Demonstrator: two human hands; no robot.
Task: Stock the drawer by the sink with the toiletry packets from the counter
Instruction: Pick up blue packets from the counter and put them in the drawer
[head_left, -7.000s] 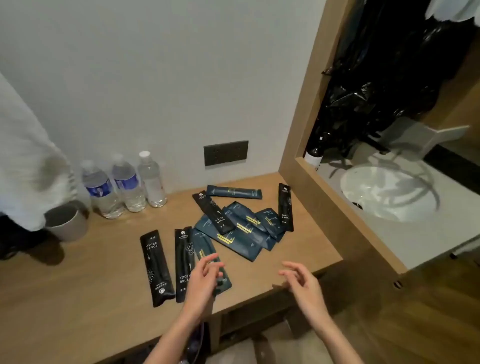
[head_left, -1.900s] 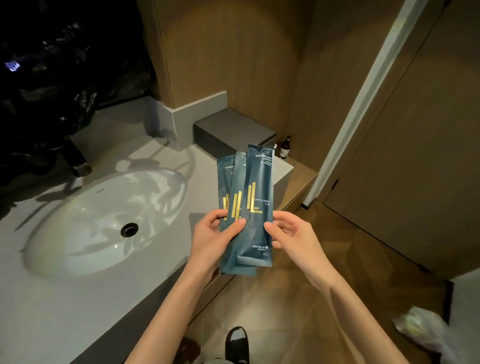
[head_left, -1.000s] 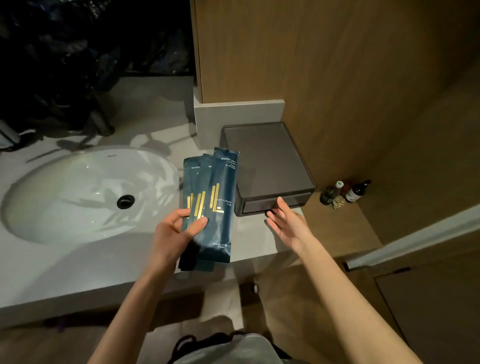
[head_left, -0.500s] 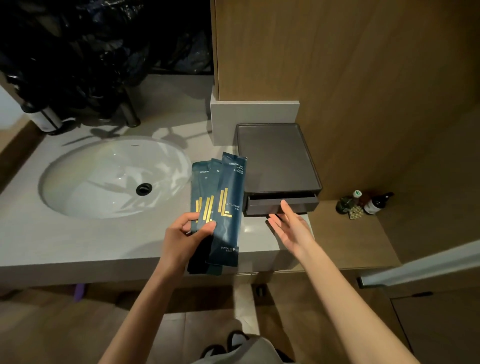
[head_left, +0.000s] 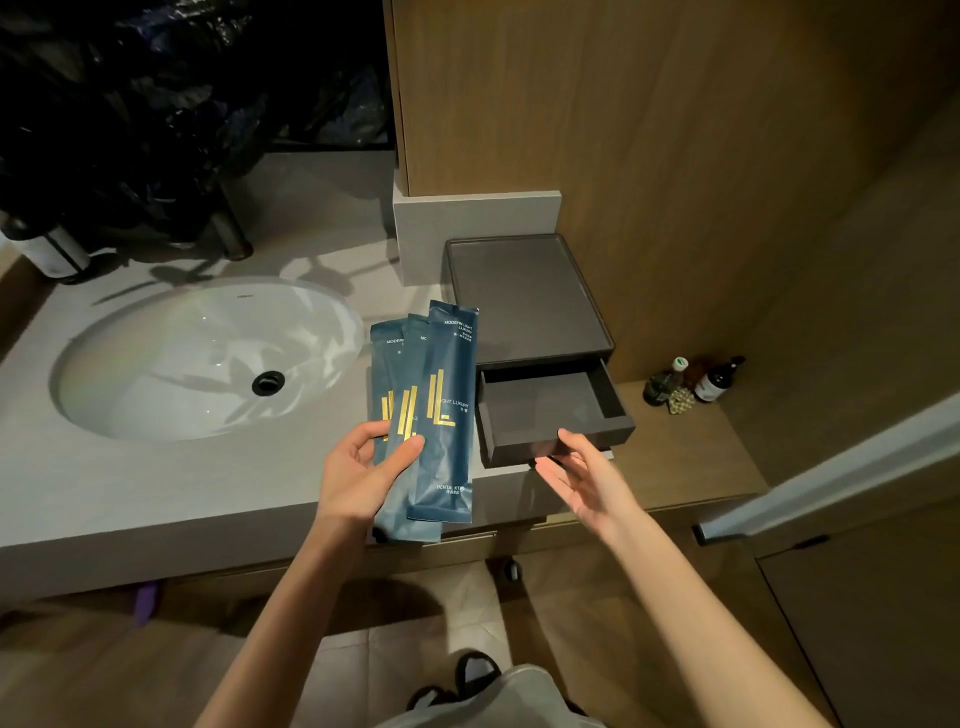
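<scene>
Packets (head_left: 447, 410): three blue dental-kit packets, fanned and upright, held above the front edge of the countertop (head_left: 156, 483), between the sink (head_left: 208, 358) and the drawer; none stocked yet.
Left hand (head_left: 358, 473): clamped on the lower half of the fan, thumb across the front, fingers behind; grip unchanged from half a second ago.
Drawer (head_left: 540, 402): half a second ago only a slit showed; it now stands pulled out toward the front edge, floor exposed, no packet inside.
Right hand (head_left: 582, 473): palm up, fingers straight and apart, holding nothing; fingertips at the drawer's front wall, contact not resolvable.
Drawer box (head_left: 519, 296): at the right end of the countertop, against the wood panel.
Task meaning: access appears gained; loading the fan into the drawer is the likely next step.
</scene>
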